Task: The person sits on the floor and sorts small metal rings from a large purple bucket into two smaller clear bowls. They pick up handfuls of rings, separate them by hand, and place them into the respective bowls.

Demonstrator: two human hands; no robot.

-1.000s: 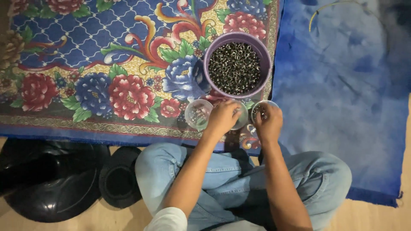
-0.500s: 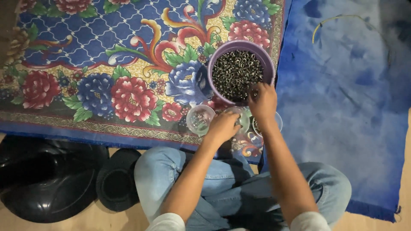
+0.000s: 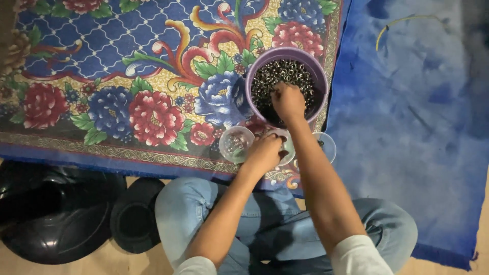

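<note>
Right hand [image 3: 288, 102] down inside the purple bowl [image 3: 316, 76], fingers curled into the heap of small dark metal rings [image 3: 277, 76]; probably pinching a few, though the fingertips are buried and hard to read. Left hand [image 3: 265, 152] closed loosely over a small clear cup [image 3: 288, 147], fingers wrapped on its rim, just below the bowl.

Three small clear cups in all: the held one in the middle, a second cup [image 3: 235, 144] just left of the left hand with a few rings inside, a third cup [image 3: 327, 146] to the right, partly hidden behind the right forearm. One purple bowl, rings too many to count.

Half a second ago right hand only at the bowl's near edge; now deeper in, over the rings. A second ago both hands together at the cups. Left hand unchanged in place.

All resting on a floral rug [image 3: 112, 76], blue cloth [image 3: 417, 142] to the right. Crossed legs in jeans [image 3: 275, 229] below. Two black round objects [image 3: 51, 214] on the floor at left.
</note>
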